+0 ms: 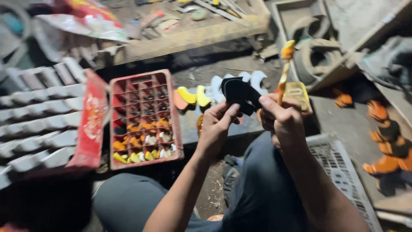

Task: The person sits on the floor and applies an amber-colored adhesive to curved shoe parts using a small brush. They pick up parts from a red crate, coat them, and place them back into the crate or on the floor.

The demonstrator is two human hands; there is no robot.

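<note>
Both hands meet at the middle of the view, above the person's lap. The left hand (216, 124) is curled closed, its thumb and fingertips pinching the lower edge of a flat black curved cut-out piece (239, 95), which stands just above the knuckles. The right hand (281, 120) is closed too, its fingers folded against the same black piece from the other side, and a thin yellow-and-orange painted stick figure (285, 68) rises upright out of its grip. Just behind the hands, on the dusty work surface (201, 68), lie small curved cut-outs in yellow (194, 96) and white (253, 79), near one another in a loose row. To the left of the hands stands a red plastic compartment crate (143, 118), its lower cells holding small orange, yellow and white pieces. Further left lie grey ribbed trays (38, 116). At the right, orange-and-black painted figures (388, 141) rest on the floor, and a white slatted plastic basket (343, 172) sits beside the person's right forearm.
</note>
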